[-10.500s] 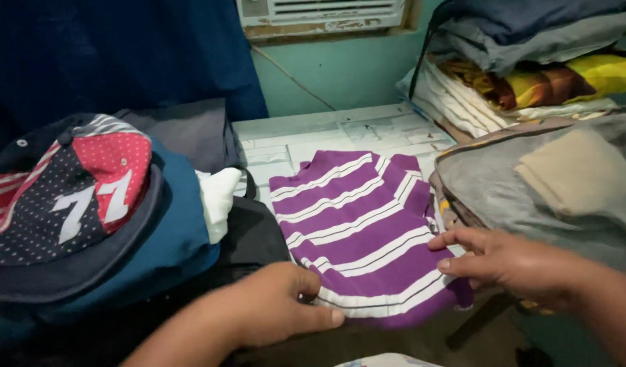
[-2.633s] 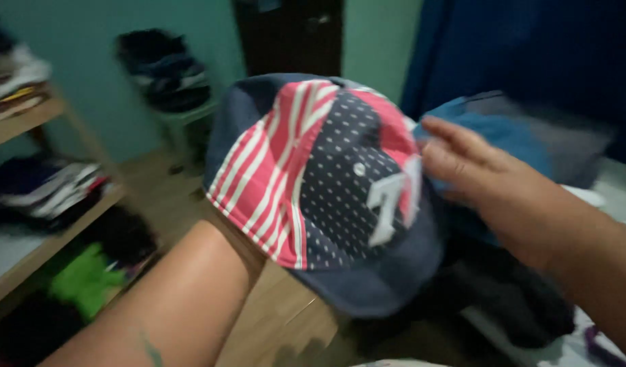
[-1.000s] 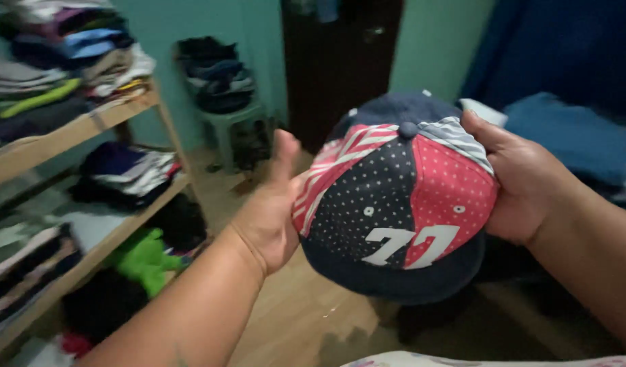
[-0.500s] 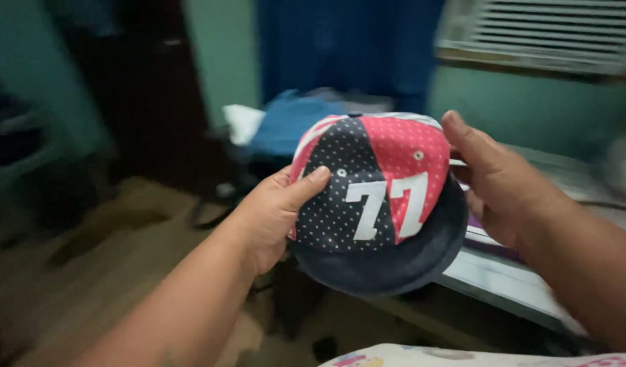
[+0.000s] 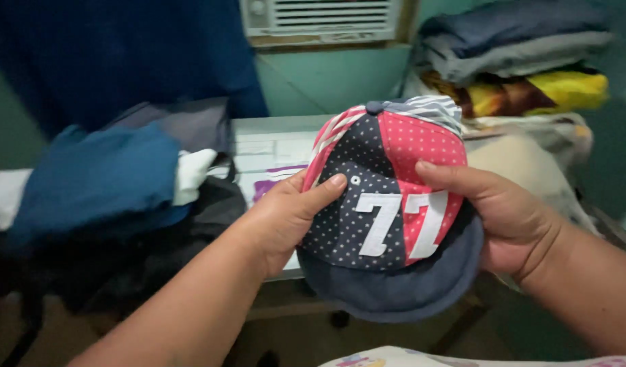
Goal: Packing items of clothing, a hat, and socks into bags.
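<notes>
Cap (image 5: 388,204), red and navy dotted panels with striped sections, white numerals, navy brim: held in the air above the tabletop's (image 5: 272,146) near edge. Left hand (image 5: 286,217) grip closed on its left side, thumb across the front; right hand (image 5: 510,217) grip closed on its right side. Blue cloth (image 5: 95,177) piled at the left end.

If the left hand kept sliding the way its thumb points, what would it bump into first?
The left hand already grips the cap, thumb aimed rightward across the dotted front panel. Going straight on, it would probably meet the right hand holding the cap's other side, though depth is hard to judge.
</notes>
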